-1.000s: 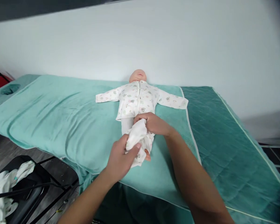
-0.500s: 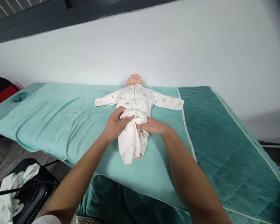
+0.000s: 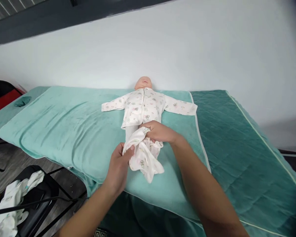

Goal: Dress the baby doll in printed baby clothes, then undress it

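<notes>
A baby doll (image 3: 143, 83) lies on its back on a teal towel (image 3: 76, 125), arms spread, in a white printed top (image 3: 144, 105). Small white printed trousers (image 3: 144, 158) are bunched over its legs. My left hand (image 3: 119, 164) pinches the trousers' left edge near the doll's lower leg. My right hand (image 3: 158, 131) grips the waistband at the doll's hips. The doll's feet are hidden under the cloth.
The towel covers a padded table against a white wall; a darker quilted teal cover (image 3: 236, 141) lies to the right. A black chair (image 3: 37, 194) with white clothes (image 3: 7, 204) on it stands at the lower left. A red and black object (image 3: 2, 95) sits far left.
My left hand has come down from the doll's waist to the lower part of the trousers. The trousers have slid lower and bunch over the legs; my right hand stays at the hips.
</notes>
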